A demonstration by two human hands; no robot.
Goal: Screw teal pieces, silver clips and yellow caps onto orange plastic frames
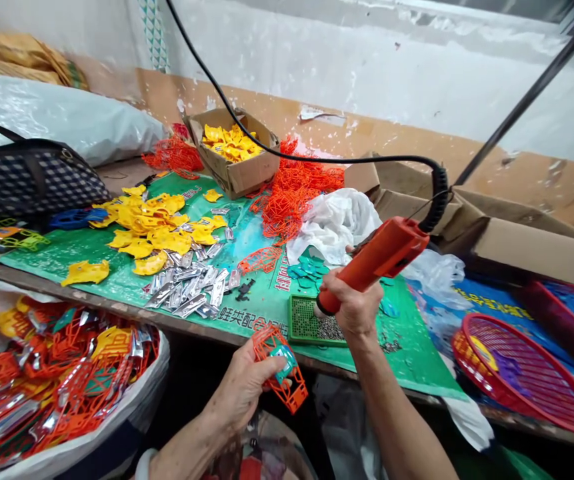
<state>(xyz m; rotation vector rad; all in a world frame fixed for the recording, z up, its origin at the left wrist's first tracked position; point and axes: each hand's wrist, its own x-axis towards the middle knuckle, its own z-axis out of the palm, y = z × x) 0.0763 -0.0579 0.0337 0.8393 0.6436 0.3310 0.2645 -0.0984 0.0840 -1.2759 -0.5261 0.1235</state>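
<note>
My left hand (244, 387) grips an orange lattice toy frame (281, 367) with a teal part inside, held below the table's front edge. My right hand (353, 303) is wrapped round an orange electric screwdriver (377, 259) with a coiled black cable (439, 193). Its tip points down onto a small green screw tray (303, 322) holding a pile of small dark screws (331, 329). The tray lies on a green printed mat (251, 280).
Yellow plastic parts (149, 230), silver metal pieces (191, 287) and orange lattice frames (291, 190) lie on the mat. A cardboard box (234, 150) holds more yellow parts. A white sack (51, 380) of assembled pieces sits lower left. A red basket (521, 373) stands right.
</note>
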